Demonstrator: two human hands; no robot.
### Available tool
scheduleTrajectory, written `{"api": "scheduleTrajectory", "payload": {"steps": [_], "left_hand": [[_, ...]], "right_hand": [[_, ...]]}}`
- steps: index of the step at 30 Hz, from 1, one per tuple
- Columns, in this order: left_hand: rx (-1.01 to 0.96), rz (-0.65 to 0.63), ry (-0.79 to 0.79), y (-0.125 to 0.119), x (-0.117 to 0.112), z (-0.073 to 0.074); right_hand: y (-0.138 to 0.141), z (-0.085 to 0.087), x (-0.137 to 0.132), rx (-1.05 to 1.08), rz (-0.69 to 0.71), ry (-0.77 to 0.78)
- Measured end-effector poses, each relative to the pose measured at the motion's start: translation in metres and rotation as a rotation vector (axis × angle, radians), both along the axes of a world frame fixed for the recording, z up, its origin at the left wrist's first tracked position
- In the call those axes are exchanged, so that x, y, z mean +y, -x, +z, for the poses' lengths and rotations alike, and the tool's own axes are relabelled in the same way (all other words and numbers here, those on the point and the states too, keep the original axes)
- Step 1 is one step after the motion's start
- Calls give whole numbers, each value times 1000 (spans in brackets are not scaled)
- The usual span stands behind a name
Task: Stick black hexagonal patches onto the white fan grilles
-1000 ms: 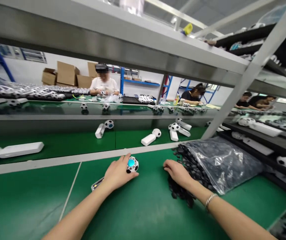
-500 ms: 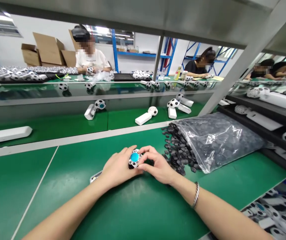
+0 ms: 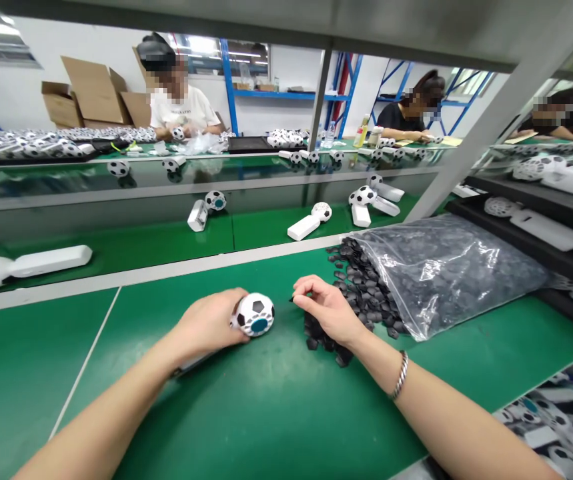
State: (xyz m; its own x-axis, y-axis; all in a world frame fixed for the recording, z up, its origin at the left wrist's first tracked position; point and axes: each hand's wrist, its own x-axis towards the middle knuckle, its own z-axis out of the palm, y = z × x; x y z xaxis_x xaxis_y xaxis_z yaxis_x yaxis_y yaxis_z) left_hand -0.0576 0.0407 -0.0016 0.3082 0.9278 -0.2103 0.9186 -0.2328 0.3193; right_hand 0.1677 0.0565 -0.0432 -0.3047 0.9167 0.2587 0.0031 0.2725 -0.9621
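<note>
Holding a football-headed device [image 3: 257, 310], the left hand [image 3: 211, 321] sits near the right hand [image 3: 330, 312], which pinches a black piece [image 3: 291, 299]

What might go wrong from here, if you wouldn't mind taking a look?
The right hand pinches what looks like a small black piece, which could slip and be lost in the loose pile close by. The plastic bag lies with its mouth at that pile, so a knock might spill more. The ball in the left hand could slip too.
</note>
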Motion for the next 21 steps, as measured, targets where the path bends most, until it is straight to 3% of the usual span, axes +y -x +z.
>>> {"api": "scheduleTrajectory", "payload": {"steps": [3,6,10,15,21], "left_hand": [[88,67,-256,-12,-5,-1],[-18,-32,-184,-17,-9,-4],[-157,-104,-78,-16,-11,-12],[-253,-24,-45,-19,-13,-20],[-263,7,-70,-20,-13,-19]], "right_hand": [[2,-1,-3,5,-14,-8],[5,-1,-10,2,1,18],[11,-2,-20,-31,123,21],[17,-5,-26,-107,124,-48],[18,-7,-25,-84,155,-13]]}}
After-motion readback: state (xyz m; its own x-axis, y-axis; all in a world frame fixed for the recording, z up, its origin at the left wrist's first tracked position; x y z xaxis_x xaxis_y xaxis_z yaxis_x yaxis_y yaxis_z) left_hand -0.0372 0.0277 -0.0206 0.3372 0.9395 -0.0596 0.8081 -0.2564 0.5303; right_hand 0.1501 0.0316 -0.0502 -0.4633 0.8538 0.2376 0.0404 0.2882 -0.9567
